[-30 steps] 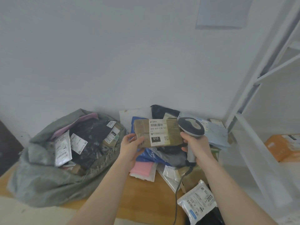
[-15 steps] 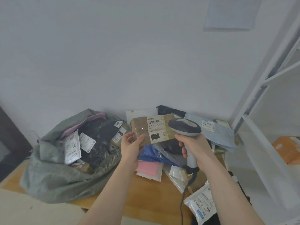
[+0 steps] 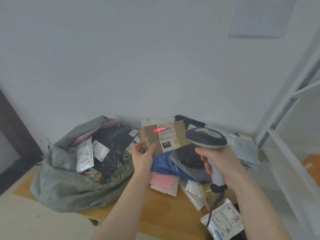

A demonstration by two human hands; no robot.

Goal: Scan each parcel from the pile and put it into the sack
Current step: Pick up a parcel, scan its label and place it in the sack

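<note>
My left hand (image 3: pixel 142 154) grips a brown cardboard parcel (image 3: pixel 164 136) by its lower left corner, label facing me. A red scan line glows on the label near the barcode. My right hand (image 3: pixel 220 161) grips the handle of a grey barcode scanner (image 3: pixel 207 138), whose head points at the parcel from the right. The grey-green sack (image 3: pixel 69 184) lies open at the left on the wooden table (image 3: pixel 155 213), with several labelled bags inside. The pile of parcels (image 3: pixel 181 163) sits under and behind my hands.
A white metal shelf frame (image 3: pixel 284 118) rises on the right, with an orange box (image 3: pixel 311 167) behind it. A white labelled bag (image 3: pixel 225 222) lies at the table's front right by the scanner cable. The wall stands close behind the pile.
The red scan line has appeared on the label. The parcel and scanner have stayed close together while my view tilted up and shifted slightly.
</note>
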